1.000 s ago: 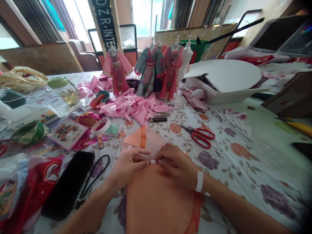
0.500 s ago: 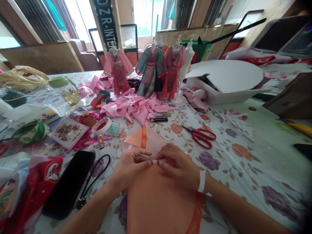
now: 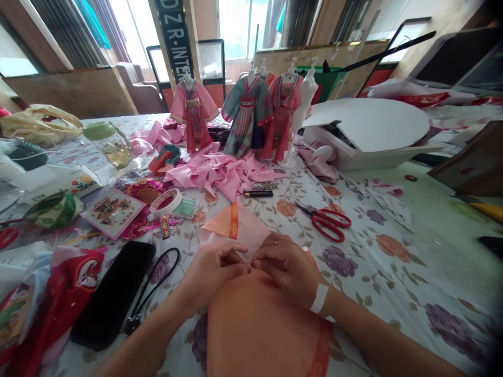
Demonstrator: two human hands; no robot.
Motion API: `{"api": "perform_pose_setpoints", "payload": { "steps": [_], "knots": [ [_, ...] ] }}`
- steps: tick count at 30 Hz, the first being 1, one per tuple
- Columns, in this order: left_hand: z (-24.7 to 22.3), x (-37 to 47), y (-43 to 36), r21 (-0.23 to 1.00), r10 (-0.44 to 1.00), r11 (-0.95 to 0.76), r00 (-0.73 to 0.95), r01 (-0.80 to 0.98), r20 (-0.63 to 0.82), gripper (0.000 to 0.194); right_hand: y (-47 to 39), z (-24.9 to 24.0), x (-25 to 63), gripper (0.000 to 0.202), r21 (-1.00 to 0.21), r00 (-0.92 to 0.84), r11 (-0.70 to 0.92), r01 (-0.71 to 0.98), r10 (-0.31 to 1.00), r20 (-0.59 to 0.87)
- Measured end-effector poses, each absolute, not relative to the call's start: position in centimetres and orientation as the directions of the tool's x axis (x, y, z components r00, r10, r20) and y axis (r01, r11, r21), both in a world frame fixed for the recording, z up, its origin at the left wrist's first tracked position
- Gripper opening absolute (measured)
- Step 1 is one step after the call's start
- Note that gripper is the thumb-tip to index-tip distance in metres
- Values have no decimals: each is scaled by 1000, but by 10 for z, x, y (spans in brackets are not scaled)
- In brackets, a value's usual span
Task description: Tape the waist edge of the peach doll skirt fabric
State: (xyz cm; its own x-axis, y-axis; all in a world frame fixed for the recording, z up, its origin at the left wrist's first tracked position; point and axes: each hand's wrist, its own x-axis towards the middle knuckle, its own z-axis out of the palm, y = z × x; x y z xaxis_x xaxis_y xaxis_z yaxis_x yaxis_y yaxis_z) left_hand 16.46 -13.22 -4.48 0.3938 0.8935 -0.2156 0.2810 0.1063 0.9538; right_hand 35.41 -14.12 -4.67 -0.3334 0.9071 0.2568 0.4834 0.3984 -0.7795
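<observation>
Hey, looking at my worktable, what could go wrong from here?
The peach fabric with an orange patterned border might slip or crease where the left hand and right hand hold it. The looped black cord beside the left forearm could snag that arm. The red-handled metal scissors lie uncovered beyond the right hand, so a careless reach might meet them.

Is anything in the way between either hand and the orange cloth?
Nothing visible: the left hand and right hand both touch the orange cloth directly. The scissors lie off to its right and the phone to its left, neither between.
</observation>
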Motion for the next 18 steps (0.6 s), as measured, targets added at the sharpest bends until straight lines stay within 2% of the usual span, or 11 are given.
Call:
{"api": "perform_pose_setpoints", "payload": {
  "steps": [4,12,15,18],
  "knots": [
    [-40,158,-128,904,892,-55,428,423,-146,13,-144,-49,356,14,-789,-318,378,484,916,244],
    [-32,157,-127,833,914,-80,373,548,-157,13,-145,-49,355,17,-738,-347,406,538,905,246],
    [-32,156,-127,798,927,-49,325,600,-187,19,-143,-50,353,19,-740,-367,409,534,901,234],
    [-32,154,-126,793,915,-48,346,607,-210,26,-141,-51,351,22,-722,-382,429,543,892,242]
  ]
}}
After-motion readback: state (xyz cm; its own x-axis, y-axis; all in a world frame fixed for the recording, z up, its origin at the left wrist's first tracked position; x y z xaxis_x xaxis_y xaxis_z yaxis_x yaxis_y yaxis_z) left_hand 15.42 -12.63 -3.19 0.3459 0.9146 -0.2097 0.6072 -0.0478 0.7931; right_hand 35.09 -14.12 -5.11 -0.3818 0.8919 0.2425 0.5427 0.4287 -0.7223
